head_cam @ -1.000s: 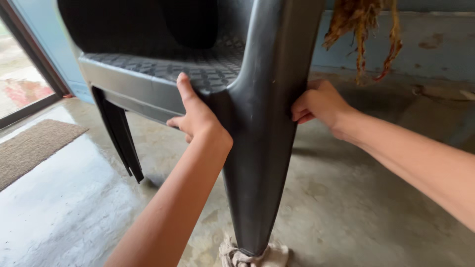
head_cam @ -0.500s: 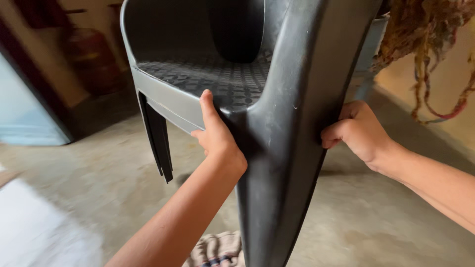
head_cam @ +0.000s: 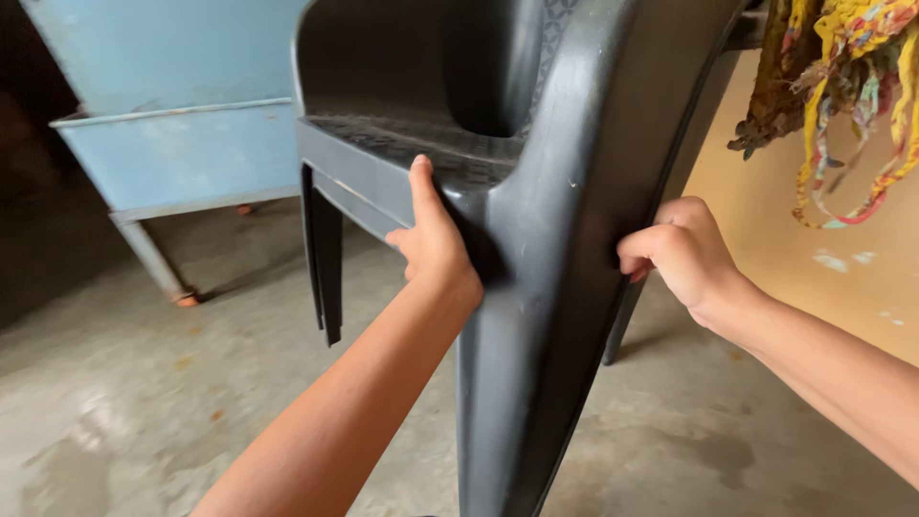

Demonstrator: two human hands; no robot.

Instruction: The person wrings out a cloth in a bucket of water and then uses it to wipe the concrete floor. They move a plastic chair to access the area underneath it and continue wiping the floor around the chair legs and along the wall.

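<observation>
Chair (head_cam: pixel 565 172) is tilting between your hands: left hand (head_cam: pixel 436 244) is gripping the seat edge, right hand (head_cam: pixel 675 254) is clenching the leg's outer edge, leg running downward.

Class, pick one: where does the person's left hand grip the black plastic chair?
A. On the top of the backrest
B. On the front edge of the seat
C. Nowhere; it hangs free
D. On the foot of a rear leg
B: the left hand wraps the front edge of the seat of the black chair, beside the near leg.
</observation>
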